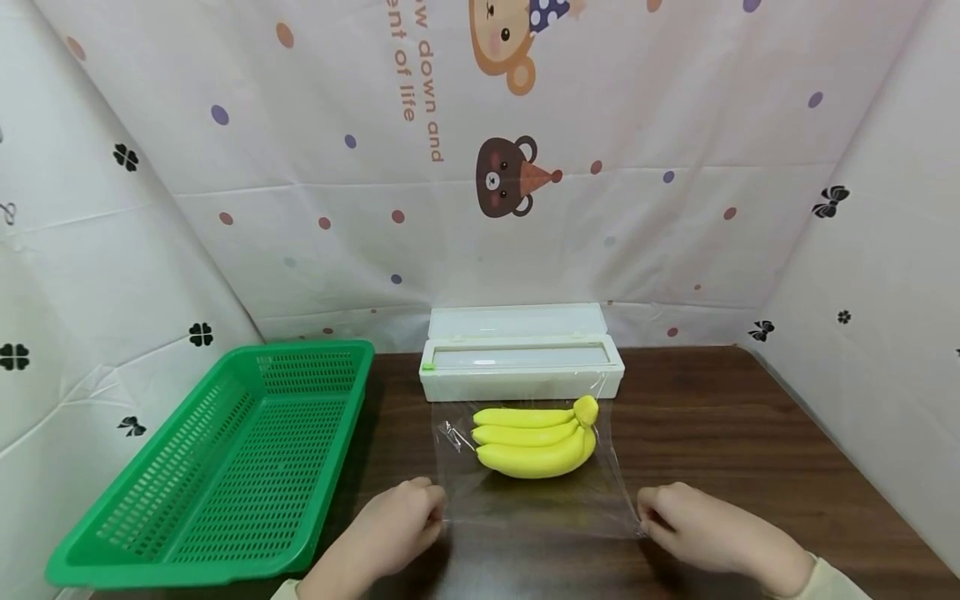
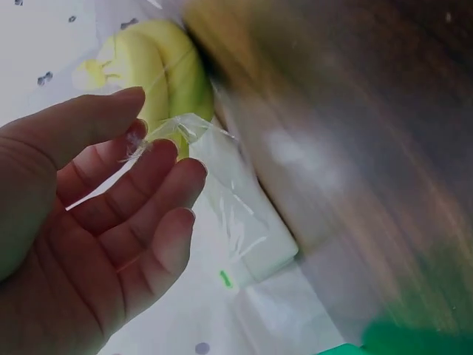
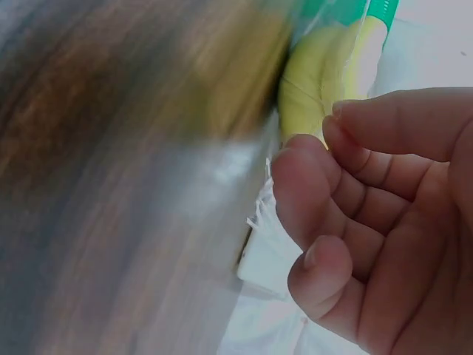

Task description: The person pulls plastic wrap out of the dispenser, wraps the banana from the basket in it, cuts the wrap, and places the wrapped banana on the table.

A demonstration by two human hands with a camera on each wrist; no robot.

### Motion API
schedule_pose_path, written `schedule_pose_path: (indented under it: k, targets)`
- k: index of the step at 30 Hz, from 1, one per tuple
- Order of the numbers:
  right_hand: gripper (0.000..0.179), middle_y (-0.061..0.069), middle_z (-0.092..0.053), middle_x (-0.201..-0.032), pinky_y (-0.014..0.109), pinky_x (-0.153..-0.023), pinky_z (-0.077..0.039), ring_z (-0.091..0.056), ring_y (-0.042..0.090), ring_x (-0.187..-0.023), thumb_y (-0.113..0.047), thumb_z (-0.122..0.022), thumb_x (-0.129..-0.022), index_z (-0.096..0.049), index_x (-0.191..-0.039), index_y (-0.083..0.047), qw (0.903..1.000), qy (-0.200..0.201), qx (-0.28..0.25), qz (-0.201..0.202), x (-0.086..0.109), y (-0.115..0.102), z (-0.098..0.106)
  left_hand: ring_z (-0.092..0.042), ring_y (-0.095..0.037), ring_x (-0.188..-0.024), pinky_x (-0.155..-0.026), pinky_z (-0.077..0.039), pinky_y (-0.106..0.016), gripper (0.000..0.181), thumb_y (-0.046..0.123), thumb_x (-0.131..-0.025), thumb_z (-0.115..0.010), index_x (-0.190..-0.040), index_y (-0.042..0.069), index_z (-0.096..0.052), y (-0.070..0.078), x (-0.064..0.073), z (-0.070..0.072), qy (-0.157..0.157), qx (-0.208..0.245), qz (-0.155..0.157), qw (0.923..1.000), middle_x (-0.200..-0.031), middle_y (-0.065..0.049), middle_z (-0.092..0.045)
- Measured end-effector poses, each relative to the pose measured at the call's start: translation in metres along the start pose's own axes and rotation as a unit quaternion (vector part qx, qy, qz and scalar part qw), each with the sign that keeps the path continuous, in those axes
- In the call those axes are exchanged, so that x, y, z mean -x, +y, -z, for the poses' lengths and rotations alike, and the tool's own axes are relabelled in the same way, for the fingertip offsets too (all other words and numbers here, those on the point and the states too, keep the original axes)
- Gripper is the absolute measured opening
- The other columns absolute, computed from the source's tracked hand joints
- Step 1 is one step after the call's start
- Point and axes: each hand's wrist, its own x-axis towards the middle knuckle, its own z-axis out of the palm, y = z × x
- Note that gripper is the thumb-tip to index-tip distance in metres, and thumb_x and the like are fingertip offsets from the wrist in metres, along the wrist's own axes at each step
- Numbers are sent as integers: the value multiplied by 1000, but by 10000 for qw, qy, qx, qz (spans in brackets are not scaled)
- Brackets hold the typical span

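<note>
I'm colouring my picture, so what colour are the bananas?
Yellow bananas, clearest in the head view.

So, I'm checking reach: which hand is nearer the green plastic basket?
Left: the left hand is right of the green plastic basket; the right hand is farther right, across the clear plastic film.

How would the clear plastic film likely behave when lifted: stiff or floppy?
Likely floppy: the clear plastic film crumples at the left hand. Probably very light and thin too, since the wood-grain tabletop shows through.
</note>
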Motion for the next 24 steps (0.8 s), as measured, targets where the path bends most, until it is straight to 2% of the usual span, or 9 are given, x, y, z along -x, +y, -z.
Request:
schedule_pose_path:
  k: [9,24]
  targets:
    - [20,-16,-41,-64,18,-49,-36,-35,-6,-56,-11,-55,-93,-52,-75,-19,9996,263,98,31,-2,-3,10,-37,-2,-56,-48,-33,-19,23,19,-81,-71,-66,19,-54,-2,-7,8,461,1,1,9989,-64,11,-41]
    - [16,-12,-40,-64,19,-50,-35,-35,-4,-56,-13,-53,-95,-53,-79,-14,9988,469,62,-157,-9,-3,27,-35,-5,-55,-47,-32,-20,23,17,-83,-68,-66,19,-53,-3,-29,19,825,-124,305,9960,-64,9,-40]
